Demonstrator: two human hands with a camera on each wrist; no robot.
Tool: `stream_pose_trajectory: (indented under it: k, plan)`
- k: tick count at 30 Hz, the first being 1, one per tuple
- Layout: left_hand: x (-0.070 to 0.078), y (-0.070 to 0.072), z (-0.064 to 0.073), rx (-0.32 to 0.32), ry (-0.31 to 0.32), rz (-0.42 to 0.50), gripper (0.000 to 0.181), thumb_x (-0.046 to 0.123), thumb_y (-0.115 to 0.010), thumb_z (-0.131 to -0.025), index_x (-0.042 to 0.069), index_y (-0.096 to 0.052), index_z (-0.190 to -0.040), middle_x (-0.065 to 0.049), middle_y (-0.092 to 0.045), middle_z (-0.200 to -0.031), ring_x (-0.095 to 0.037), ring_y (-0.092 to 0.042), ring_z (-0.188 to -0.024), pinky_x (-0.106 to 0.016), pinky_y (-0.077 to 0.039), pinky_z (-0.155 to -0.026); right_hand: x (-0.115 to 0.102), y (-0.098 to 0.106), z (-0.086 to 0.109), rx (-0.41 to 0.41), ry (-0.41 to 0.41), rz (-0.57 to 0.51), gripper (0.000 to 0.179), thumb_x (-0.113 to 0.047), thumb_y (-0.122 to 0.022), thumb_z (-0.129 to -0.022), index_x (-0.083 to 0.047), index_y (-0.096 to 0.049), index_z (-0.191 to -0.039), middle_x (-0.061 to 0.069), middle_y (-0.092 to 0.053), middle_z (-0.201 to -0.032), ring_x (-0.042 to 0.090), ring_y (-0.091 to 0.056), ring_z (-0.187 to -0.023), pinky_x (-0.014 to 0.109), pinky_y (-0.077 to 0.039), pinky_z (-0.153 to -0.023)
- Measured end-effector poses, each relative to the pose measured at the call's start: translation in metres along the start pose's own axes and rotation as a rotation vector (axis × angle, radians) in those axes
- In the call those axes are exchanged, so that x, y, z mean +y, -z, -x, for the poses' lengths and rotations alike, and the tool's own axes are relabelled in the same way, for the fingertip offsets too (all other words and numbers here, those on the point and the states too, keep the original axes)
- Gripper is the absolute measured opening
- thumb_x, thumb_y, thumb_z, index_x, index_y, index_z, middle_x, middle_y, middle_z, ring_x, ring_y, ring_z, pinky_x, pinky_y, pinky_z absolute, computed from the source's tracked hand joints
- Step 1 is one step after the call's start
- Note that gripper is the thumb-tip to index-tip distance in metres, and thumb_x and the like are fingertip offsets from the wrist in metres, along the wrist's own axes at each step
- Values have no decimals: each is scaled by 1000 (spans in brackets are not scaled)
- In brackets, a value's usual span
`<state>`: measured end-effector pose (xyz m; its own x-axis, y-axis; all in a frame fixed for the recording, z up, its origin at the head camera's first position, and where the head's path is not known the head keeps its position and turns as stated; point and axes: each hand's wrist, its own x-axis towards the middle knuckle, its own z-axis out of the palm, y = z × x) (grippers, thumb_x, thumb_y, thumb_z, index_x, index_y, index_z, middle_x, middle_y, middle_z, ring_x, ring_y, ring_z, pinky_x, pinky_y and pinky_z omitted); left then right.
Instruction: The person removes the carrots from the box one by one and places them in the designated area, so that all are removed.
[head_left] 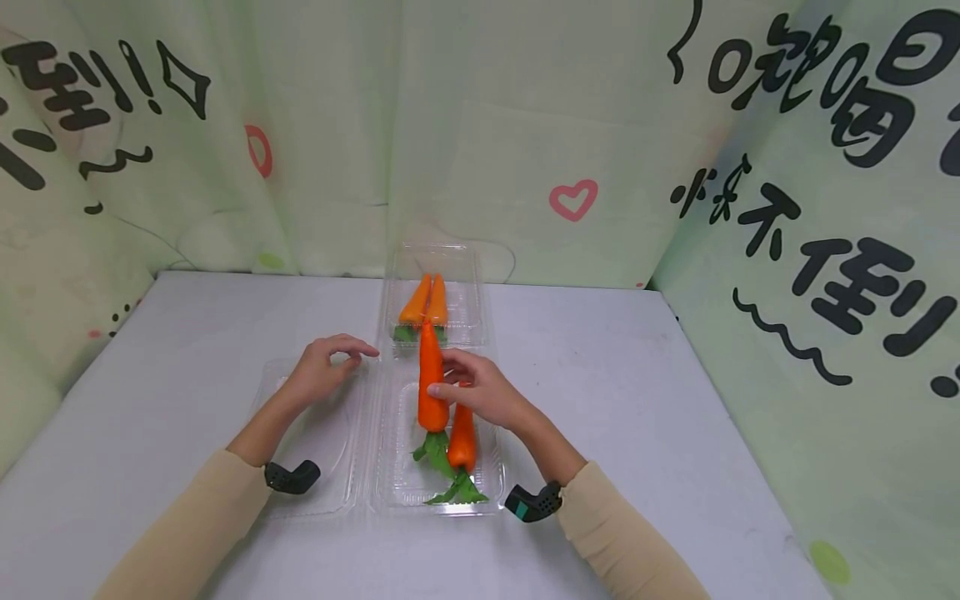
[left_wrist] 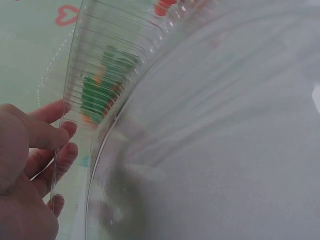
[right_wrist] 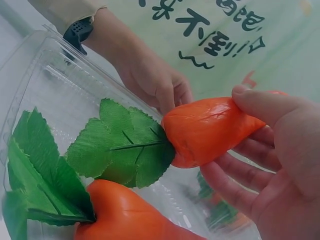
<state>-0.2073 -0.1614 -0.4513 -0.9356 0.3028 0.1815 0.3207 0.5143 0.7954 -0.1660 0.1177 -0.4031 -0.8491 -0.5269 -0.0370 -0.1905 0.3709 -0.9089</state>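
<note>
My right hand (head_left: 482,387) grips an orange toy carrot (head_left: 431,375) with green leaves, its tip pointing away from me. In the right wrist view, the thumb lies on top of it and the fingers beneath. Another carrot (head_left: 462,440) lies below in the near compartment of a clear plastic container (head_left: 397,483); its leaves (right_wrist: 42,175) fan toward the near edge. The left hand (head_left: 324,368) is beside the container's left rim, fingers loosely bent, fingertips at the clear edge; whether they touch it is unclear. Two lighter orange carrots (head_left: 424,302) sit in a farther clear container.
The clear lid (head_left: 307,492) lies opened flat to the left on the white table (head_left: 600,383). The far container (head_left: 467,279) stands at the table's back edge. Curtains (head_left: 487,108) with black lettering and a red heart enclose the back and sides.
</note>
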Motion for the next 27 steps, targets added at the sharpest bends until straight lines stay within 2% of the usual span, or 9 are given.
stream_pose_trajectory:
  k: [8,17,27]
  plan:
    - [0,-1,0,-1,30,-10,28,-5,-56,-92,9,-72,-110,-12,-69,-115,-32,-60,-110,-54,-46,-101,2,2,0,48,26,-13,39,-15,-63,-93,-4,-55,-129,16,-62,-118,26,-61,-105,33,-54,-92]
    - [1,-1,0,7,19,-18,27,-5,-56,-92,8,-72,-109,-12,-69,-113,-32,-61,-109,-54,-46,-100,0,4,0,61,48,-32,37,-14,-62,-94,-4,-55,-128,16,-61,-118,26,-61,-103,32,-56,-89]
    - [2,0,0,10,9,-19,27,-6,-55,-92,6,-72,-109,-14,-69,-112,-33,-61,-107,-54,-47,-99,1,7,0,60,45,-59,38,-18,-60,-95,-6,-52,-131,16,-61,-121,26,-64,-103,35,-56,-90]
